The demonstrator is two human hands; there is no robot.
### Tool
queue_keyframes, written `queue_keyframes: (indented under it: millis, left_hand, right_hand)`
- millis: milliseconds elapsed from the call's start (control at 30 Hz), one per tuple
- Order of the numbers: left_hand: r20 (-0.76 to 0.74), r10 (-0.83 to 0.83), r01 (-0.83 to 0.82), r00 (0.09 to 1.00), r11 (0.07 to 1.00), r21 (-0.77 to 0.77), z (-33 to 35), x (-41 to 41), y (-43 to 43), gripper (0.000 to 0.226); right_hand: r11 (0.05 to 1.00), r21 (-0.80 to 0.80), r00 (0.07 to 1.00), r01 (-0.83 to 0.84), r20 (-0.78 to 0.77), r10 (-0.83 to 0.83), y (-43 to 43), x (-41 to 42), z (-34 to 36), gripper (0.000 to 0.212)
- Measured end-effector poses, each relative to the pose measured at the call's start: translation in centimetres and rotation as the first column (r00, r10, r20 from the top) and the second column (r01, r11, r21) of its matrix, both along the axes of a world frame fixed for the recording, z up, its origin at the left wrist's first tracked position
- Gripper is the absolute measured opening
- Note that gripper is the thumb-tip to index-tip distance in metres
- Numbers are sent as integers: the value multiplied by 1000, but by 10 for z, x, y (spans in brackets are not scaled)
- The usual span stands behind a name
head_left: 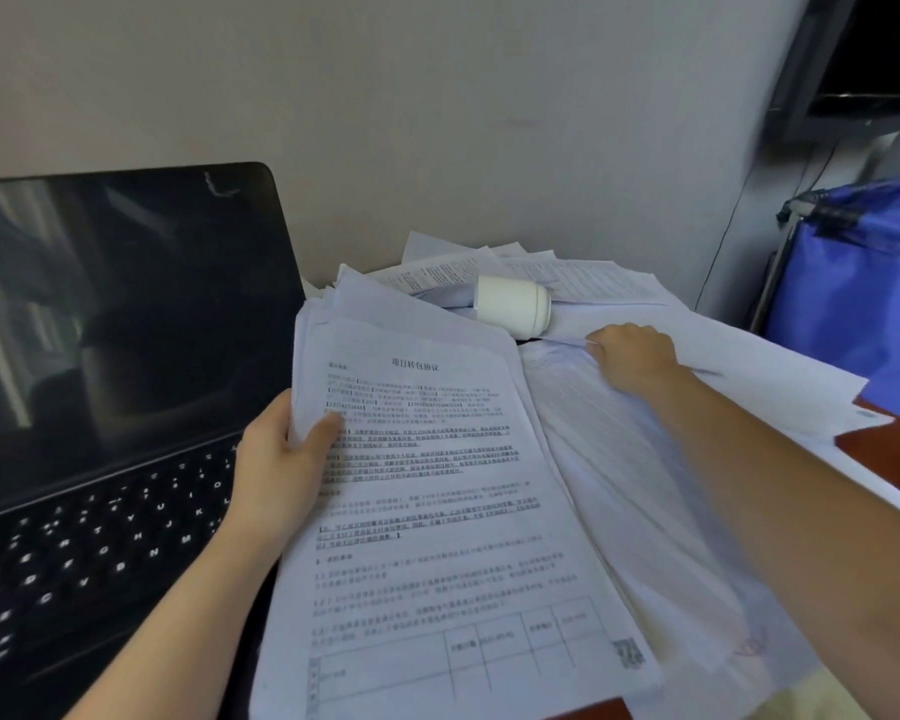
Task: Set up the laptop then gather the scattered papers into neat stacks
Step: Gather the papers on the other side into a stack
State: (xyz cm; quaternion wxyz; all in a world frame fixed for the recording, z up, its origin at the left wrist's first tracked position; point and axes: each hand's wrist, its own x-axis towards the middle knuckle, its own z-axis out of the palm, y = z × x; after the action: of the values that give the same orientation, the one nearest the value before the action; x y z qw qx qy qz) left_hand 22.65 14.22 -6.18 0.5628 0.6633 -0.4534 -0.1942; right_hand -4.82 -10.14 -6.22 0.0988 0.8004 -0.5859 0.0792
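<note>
An open black laptop [115,356] stands at the left, its screen dark and its keyboard lit. My left hand [281,459] grips the left edge of a stack of printed sheets [437,511], thumb on top, just right of the keyboard. My right hand [632,356] reaches across a blurred loose sheet [645,485] and pinches the edge of papers in the scattered heap [593,283] at the back. More white sheets [780,376] spread to the right beyond my forearm.
A white cup [513,306] lies on its side on the heap, just left of my right hand. A blue bag [863,283] stands at the right edge. The red-brown desk [884,449] shows near it. A grey wall [437,122] rises close behind.
</note>
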Motion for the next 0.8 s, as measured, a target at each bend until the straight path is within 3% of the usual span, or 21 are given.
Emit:
queue_keyframes:
  millis: [133,300,467,500,567,600,633,733,800]
  left_hand:
    - [-42,-3,2,999,1000,-5,2,1,1,16]
    - [3,-21,21,1000,999,36,-1,5,0,13]
    - [136,43,-51,990,997,56,-4,3,1,13]
    - [158,54,-64,986,996,62,-4,2,1,12]
    - [203,70,-85,977,994,68,-4,1,1,10]
    - [221,74,-92,972,993,70,-4,2,2,9]
    - [234,77,-96,969,993,72,-3,2,3,9]
    - [224,81,-99,971,993,71,-2,3,6,11]
    - [167,76,-85,983,995,44,-1,6,9,11]
  right_hand:
    - [995,-82,988,-52,-151,39,19,-8,8,24]
    - [994,-43,983,-105,-153,98,85,-24,12,26]
    - [969,182,985,-169,66,160,160,-41,8,36]
    - [942,278,977,-190,152,152,170,-43,5,45]
    - [877,411,916,-250,393,77,178,-46,5,83]
    - [871,427,885,-242,465,18,179,-46,6,91]
    - [876,429,876,-222,482,-14,179,-45,7,86]
    - [906,400,969,-135,243,37,175,-35,9,74]
    - [914,394,984,-100,174,33,170,-29,11,68]
